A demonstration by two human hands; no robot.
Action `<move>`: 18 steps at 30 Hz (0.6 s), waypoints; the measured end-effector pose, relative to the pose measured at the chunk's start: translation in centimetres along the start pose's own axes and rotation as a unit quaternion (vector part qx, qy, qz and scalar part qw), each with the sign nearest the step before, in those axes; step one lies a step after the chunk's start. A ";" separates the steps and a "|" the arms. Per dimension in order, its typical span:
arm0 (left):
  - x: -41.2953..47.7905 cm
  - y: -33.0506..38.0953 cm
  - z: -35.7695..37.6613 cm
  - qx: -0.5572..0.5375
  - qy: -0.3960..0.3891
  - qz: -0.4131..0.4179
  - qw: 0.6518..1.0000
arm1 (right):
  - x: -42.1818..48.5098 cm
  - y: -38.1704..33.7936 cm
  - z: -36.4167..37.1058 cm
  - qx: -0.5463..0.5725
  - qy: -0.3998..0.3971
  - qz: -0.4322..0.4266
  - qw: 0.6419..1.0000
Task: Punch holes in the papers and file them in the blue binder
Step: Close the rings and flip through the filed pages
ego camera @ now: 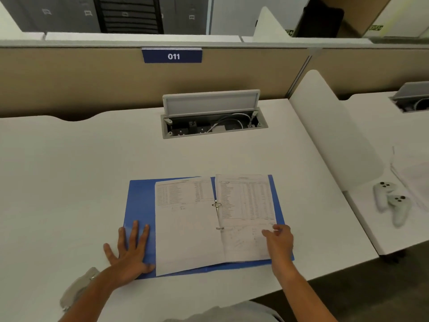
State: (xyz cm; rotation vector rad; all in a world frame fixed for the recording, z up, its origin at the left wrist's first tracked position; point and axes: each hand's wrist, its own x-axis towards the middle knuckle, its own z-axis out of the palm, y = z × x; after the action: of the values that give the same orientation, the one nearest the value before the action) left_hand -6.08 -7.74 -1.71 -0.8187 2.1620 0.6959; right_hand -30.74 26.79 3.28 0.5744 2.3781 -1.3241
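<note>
Entry: I am seeing the blue binder lying open and flat on the white desk, straight ahead. Papers are sitting on both sides of the metal rings. The left hand is pressing flat on the bare left cover, fingers straight and spread. The right hand is resting on the lower right page near its outer edge; blur is keeping me from telling whether it is pinching the sheet. A grey tool is lying partly under the left forearm.
</note>
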 end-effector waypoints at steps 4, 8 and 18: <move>-0.2 0.3 -0.5 0.022 -0.026 -0.010 0.999 | 1.3 1.1 -0.3 -0.021 0.006 0.001 1.000; -0.4 0.9 -0.7 0.032 -0.034 -0.026 0.999 | 1.7 1.1 -0.2 -0.060 0.029 -0.007 0.998; -0.6 0.7 -0.8 0.016 -0.034 -0.013 0.999 | 1.1 3.9 -3.2 0.002 0.100 0.018 0.995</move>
State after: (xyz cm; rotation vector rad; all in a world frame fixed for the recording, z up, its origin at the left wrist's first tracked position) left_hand -6.54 -7.61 -0.62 -0.7943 2.0927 0.6655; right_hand -30.04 31.62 1.61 0.7810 2.5107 -1.3104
